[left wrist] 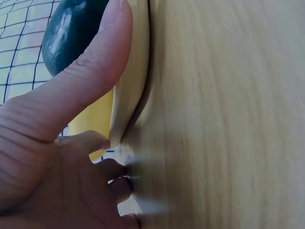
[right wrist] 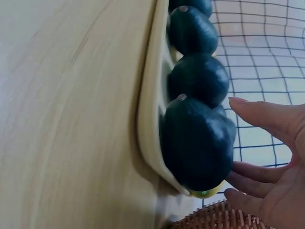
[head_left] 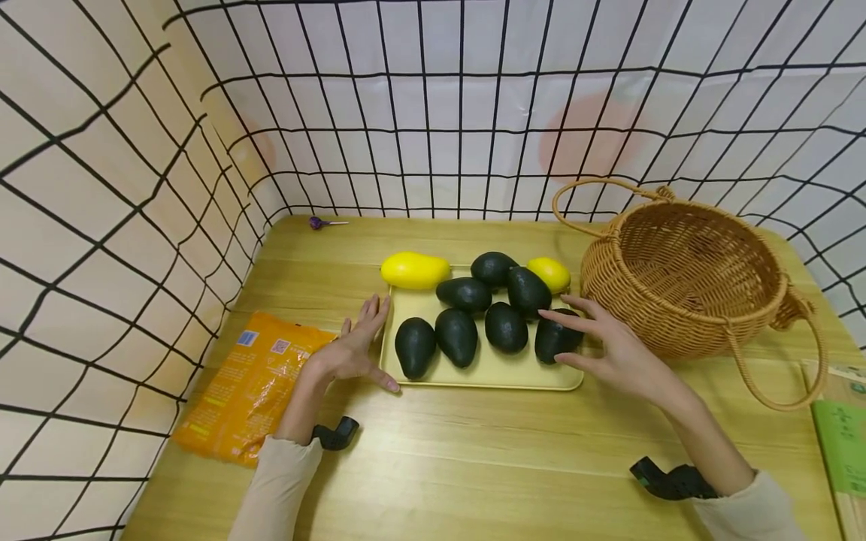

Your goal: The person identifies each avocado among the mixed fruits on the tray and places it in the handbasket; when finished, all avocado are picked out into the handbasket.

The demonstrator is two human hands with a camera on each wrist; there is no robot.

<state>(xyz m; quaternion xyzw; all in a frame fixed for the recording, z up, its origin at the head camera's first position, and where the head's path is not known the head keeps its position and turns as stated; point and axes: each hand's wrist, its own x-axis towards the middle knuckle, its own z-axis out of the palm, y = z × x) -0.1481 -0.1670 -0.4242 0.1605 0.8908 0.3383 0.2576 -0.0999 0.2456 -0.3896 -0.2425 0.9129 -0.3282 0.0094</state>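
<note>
A shallow pale-yellow tray (head_left: 487,374) holds several dark green avocados, a yellow mango (head_left: 415,270) at its back left and a lemon (head_left: 549,275) at its back right. My left hand (head_left: 355,349) rests at the tray's left edge with fingers spread; in the left wrist view its thumb lies along the rim, in front of an avocado (left wrist: 71,36). Over the rightmost avocado (head_left: 556,342) reaches my right hand (head_left: 616,349), thumb and fingers parted on either side of it. In the right wrist view the thumb stands apart from that avocado (right wrist: 198,143); finger contact is unclear.
A round wicker basket (head_left: 676,330) with two loop handles stands right of the tray. An orange plastic packet (head_left: 253,391) lies at the left, and a lollipop (head_left: 318,222) near the back. A green-and-brown package (head_left: 842,443) lies at the right edge. Black wire grid encloses the table.
</note>
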